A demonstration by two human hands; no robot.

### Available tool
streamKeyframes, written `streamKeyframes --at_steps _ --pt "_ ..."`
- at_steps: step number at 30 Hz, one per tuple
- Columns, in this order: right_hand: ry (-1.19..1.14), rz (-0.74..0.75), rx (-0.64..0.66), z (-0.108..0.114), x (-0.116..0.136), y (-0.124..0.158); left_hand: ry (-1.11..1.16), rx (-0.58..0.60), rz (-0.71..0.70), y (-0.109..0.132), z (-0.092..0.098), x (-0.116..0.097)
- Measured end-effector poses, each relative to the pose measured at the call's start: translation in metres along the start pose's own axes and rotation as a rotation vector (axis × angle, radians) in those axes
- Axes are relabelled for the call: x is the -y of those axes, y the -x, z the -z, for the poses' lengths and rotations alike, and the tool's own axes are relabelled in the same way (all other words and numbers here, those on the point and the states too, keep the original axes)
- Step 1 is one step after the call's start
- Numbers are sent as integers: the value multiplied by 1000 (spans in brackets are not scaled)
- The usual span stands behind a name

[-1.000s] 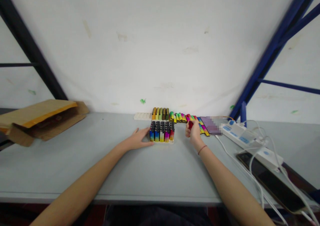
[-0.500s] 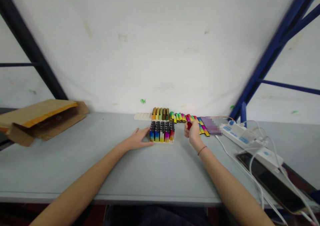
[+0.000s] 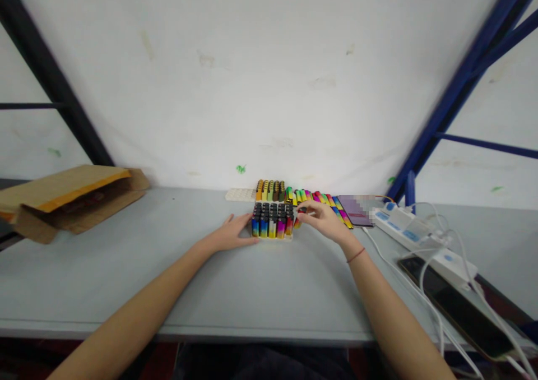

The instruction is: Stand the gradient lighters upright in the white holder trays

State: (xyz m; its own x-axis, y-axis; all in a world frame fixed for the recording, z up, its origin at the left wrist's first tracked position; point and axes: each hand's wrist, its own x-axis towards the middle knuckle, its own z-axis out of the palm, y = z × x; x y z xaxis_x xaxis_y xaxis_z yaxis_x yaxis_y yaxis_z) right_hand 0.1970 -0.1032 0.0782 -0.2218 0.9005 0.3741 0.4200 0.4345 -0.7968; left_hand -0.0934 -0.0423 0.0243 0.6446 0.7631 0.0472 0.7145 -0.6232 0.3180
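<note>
A white tray (image 3: 273, 238) packed with several upright rainbow-coloured lighters (image 3: 272, 219) stands mid-table. My left hand (image 3: 233, 233) lies flat against the tray's left side, fingers spread. My right hand (image 3: 323, 221) reaches to the tray's right edge, fingers pinched on a lighter (image 3: 297, 221) at the block's right side. Behind it a row of loose lighters (image 3: 319, 199) lies on the table. Further back, a second white tray (image 3: 239, 195) holds a short row of lighters (image 3: 269, 190).
An open cardboard box (image 3: 63, 200) lies at the left. White power strips (image 3: 409, 228) with cables and a dark phone (image 3: 456, 304) sit at the right. A blurred purple object (image 3: 357, 210) is beside the loose lighters. Blue shelf posts (image 3: 409, 192) rise at right.
My right hand has moved left from the loose row to the right edge of the front tray, carrying a lighter. My left hand has stayed put.
</note>
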Motion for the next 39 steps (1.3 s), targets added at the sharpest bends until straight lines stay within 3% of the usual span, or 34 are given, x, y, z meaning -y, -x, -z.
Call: streamKeyframes --at_steps 6,19,23,26,28,30,33,37,39 --pt "65 -19 103 -4 0 2 -5 -10 0 -1 -1 0" --pt "436 172 84 -18 6 5 32 -68 34 0 1 -7" --pt "494 188 -29 -15 23 11 62 -55 42 -2 2 -10" --pt "436 199 -42 -17 51 26 72 -58 32 -3 1 -11" --pt "374 195 61 -23 73 44 70 -71 23 -4 0 -10" --pt "362 222 269 -34 92 66 61 -75 24 -5 -1 -9" --pt "543 276 545 -54 104 97 47 -66 37 -6 -1 -7" --pt "837 65 782 -70 79 133 20 -76 32 -5 1 -7" --pt "819 -62 788 -69 53 153 2 -80 40 -3 3 -8"
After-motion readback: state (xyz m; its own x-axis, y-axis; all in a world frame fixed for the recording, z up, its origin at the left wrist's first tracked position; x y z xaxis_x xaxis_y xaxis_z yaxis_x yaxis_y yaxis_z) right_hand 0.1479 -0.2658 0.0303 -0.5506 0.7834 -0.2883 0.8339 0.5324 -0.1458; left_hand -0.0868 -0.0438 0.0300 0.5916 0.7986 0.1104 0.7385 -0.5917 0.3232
